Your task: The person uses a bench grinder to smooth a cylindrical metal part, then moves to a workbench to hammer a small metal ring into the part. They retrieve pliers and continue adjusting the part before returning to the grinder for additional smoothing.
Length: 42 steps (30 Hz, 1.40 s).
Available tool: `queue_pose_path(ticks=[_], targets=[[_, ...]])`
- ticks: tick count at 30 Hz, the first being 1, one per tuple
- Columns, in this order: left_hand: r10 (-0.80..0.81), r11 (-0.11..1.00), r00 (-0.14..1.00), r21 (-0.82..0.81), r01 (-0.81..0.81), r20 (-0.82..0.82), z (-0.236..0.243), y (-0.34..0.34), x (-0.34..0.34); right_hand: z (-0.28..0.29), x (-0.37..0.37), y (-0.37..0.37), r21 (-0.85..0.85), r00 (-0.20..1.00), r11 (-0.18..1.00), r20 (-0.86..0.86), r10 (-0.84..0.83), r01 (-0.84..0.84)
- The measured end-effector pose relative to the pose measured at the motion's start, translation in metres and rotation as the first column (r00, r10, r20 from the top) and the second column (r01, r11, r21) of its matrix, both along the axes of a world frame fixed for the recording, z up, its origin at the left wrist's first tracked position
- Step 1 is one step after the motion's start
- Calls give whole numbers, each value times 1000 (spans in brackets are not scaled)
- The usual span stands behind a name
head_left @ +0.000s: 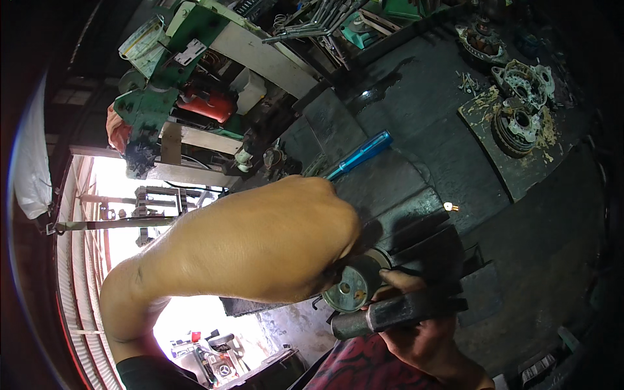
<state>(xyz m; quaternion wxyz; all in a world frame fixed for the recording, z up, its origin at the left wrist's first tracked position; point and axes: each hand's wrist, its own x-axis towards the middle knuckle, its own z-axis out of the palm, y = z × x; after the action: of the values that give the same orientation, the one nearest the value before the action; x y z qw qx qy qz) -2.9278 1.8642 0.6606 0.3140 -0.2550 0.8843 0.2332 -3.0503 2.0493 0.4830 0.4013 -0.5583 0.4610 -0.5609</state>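
My left arm reaches across from the left, and my left hand (318, 221) is curled with its knuckles up. Its fingers point down out of sight, so what they grip is hidden. Just beside them is a round metal cylinder (351, 289) with a small hole in its flat end. My right hand (426, 335) is wrapped around a hammer (403, 311), whose heavy dark head lies close to the cylinder. Past my left knuckles, a blue-handled screwdriver (364, 155) lies on the bench.
The dark workbench (416, 97) extends away to the far right. On it, a board (481, 140) carries greasy metal housings (520, 123), with small screws (468, 83) near them. A bench vise (429, 237) appears beside the cylinder. Tools (318, 29) and a red canister (208, 103) sit at the back.
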Motion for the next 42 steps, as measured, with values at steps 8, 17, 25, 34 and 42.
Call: queue_pose_path(ticks=[8, 17, 25, 34, 42], targets=[[53, 998, 998, 32, -53, 29, 1, 0, 0, -4, 1, 2, 4, 1000, 1000, -4, 4, -4], [78, 997, 997, 18, -78, -8, -3, 6, 8, -4, 0, 5, 65, 995, 996, 84, 58, -63], [53, 996, 992, 71, -45, -116, -3, -1, 15, 2, -2, 3, 73, 995, 995, 72, 70, -75], [100, 994, 949, 78, -80, -297, -12, 12, 29, 3, -5, 2, 74, 997, 995, -34, 76, -74], [392, 917, 820, 244, -314, -417, -7, 6, 50, 0, -3, 4, 47, 997, 999, -81, 14, -10]])
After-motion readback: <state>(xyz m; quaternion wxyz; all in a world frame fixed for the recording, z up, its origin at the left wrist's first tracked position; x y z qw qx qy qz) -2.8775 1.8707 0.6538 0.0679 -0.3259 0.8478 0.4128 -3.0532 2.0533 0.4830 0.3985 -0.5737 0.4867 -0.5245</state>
